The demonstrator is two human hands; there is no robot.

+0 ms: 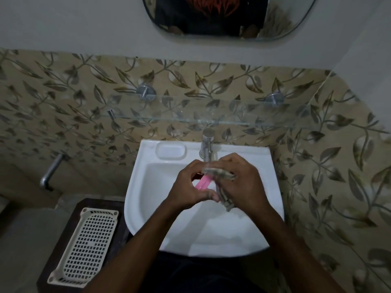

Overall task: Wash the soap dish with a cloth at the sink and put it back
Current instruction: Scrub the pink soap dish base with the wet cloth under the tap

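Both hands worked below the tap (207, 144): left hand (191, 187) pinched the pink soap dish (202, 183), right hand (237, 180) clenched the cloth (222, 173); best rubbed firmly over the sink (148, 182).

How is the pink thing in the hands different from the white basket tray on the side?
The pink soap dish is held over the sink by the left hand; the white basket tray lies flat on a dark stand beside the sink, untouched. The soap dish is pink and mostly hidden by fingers; the tray is cream-white and fully visible. The tray looks much bigger and is full of small square holes. Both look like plastic.
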